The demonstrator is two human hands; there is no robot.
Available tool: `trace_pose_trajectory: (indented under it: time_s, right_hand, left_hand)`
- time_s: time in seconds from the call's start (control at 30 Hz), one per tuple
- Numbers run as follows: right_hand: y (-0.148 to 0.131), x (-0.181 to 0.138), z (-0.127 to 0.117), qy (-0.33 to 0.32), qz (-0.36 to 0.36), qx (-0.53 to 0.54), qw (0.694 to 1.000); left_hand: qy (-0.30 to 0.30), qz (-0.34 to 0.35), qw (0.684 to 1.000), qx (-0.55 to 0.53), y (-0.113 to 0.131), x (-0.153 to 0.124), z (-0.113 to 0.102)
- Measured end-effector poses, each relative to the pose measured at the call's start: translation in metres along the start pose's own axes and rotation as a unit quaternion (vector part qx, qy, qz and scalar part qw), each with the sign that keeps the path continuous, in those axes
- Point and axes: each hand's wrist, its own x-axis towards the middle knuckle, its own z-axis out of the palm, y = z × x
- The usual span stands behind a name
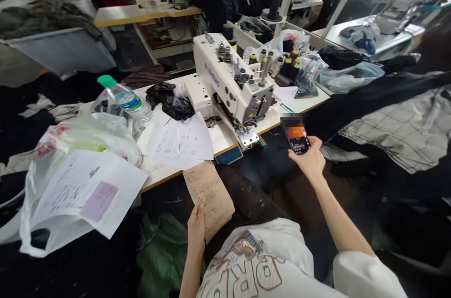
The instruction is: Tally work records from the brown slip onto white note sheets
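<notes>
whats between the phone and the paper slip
In the head view, a heap of dark cloth lies between the phone in the right hand and the tan paper slip in the left hand.

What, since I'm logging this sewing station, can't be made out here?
In the head view:
Phone in the right hand: screen blurred out.
Tan slip: handwriting too small; the left hand hides its lower corner.
White papers: print too small.
</notes>
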Motion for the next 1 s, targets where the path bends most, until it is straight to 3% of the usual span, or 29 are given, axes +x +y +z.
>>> trace_pose_trajectory:
  time_s: [0.13, 0.4, 0.53, 0.6, 0.67, 0.73, 0.83, 0.93, 1.0]
  right_hand:
    - [-0.007, 0.067, 0.009, -0.053, -0.002, -0.051, 0.997]
    - [-0.045, 0.143, 0.052, -0.120, -0.148, -0.048, 0.981]
    - [-0.039, 0.143, 0.064, -0.132, -0.205, 0.016, 0.970]
    - [-0.029, 0.113, 0.069, -0.157, -0.178, 0.198, 0.951]
    - [-0.018, 0.062, 0.076, -0.295, -0.074, 0.343, 0.889]
    - [-0.010, 0.001, 0.086, -0.426, -0.062, 0.336, 0.838]
    - [-0.017, -0.079, 0.103, -0.625, -0.048, 0.311, 0.715]
    - [-0.054, -0.120, 0.112, -0.729, -0.038, 0.313, 0.607]
    - [-0.091, -0.132, 0.105, -0.757, -0.046, 0.326, 0.564]
  left_hand:
    - [0.018, 0.034, 0.998, 0.056, 0.008, 0.005, 0.004]
    - [0.097, 0.102, 0.976, 0.163, 0.030, -0.016, 0.039]
    - [0.129, 0.069, 0.981, 0.129, 0.031, -0.031, 0.049]
    - [0.155, 0.054, 0.982, 0.094, 0.025, -0.037, 0.049]
    - [0.171, 0.043, 0.983, 0.049, 0.016, -0.044, 0.048]
    - [0.181, 0.037, 0.983, 0.000, 0.009, -0.053, 0.048]
    - [0.156, 0.047, 0.985, -0.052, 0.006, -0.072, 0.047]
    - [0.107, 0.078, 0.990, -0.055, 0.014, -0.098, 0.035]
    - [0.140, 0.113, 0.983, -0.028, 0.021, -0.116, 0.018]
